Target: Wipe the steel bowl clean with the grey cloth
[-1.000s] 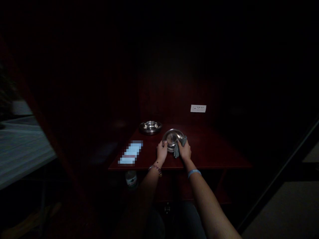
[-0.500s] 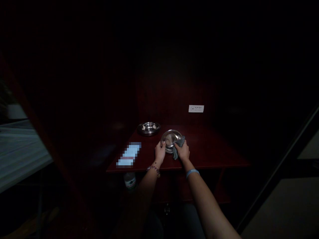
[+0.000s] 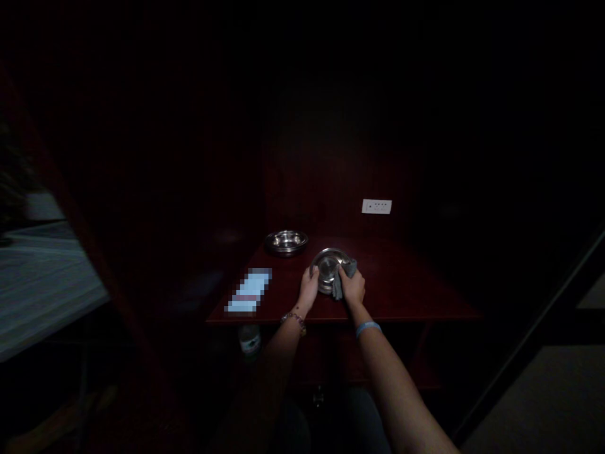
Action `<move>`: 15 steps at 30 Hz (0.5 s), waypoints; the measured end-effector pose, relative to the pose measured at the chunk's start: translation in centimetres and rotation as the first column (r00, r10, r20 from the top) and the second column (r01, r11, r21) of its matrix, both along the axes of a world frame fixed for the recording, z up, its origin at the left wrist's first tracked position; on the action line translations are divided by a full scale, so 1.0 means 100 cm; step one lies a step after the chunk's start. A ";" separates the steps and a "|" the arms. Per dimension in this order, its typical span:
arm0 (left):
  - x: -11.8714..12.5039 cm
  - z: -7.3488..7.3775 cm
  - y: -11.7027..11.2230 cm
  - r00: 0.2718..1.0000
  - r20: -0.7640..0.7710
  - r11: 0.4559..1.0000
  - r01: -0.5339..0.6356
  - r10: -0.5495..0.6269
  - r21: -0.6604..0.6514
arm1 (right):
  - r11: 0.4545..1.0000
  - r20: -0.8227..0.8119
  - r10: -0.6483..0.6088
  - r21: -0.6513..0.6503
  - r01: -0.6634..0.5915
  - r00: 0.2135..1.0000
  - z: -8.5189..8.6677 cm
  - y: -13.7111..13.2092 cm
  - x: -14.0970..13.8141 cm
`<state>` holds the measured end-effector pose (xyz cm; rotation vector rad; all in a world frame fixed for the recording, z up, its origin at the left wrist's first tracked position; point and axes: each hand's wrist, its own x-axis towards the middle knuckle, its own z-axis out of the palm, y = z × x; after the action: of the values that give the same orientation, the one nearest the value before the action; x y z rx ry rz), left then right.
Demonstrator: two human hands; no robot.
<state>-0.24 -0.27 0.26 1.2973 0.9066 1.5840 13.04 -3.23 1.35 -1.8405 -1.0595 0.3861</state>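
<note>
A shiny round metal dish is tilted toward me over the dark red desk. My left hand grips its left side, thumb over the rim. On the right side, my right hand is closed on a grey cloth and presses it against the dish's rim. Behind and to the left sits another metal dish, possibly more than one stacked; I cannot tell. Whether the held dish's lower edge touches the desk is hidden.
A blurred-out bright phone-like rectangle lies at the desk's left front. Below that edge stands a bottle with a label. A white power socket is on the back panel. Dark side walls close in on both sides.
My right hand has shifted the cloth slightly along the dish's right side, and the cloth's folds look different. The whole view has moved a little; the left hand keeps its hold.
</note>
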 end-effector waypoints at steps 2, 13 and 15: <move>0.000 -0.001 0.001 1.000 0.018 1.000 0.010 -0.010 -0.001 | 1.000 0.000 -0.002 0.012 0.002 1.000 -0.001 0.001 0.000; 0.001 -0.007 0.007 0.999 0.024 0.999 -0.034 0.034 -0.023 | 0.998 0.051 0.064 0.012 -0.065 0.997 -0.004 0.002 0.002; 0.000 -0.006 0.006 0.999 0.023 1.000 -0.024 0.025 -0.017 | 0.998 0.053 0.068 0.008 -0.069 0.996 -0.004 0.001 0.002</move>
<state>-0.20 0.38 -0.38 1.2576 0.9227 1.6041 13.25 -3.09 0.93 -1.8177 -1.1608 0.3735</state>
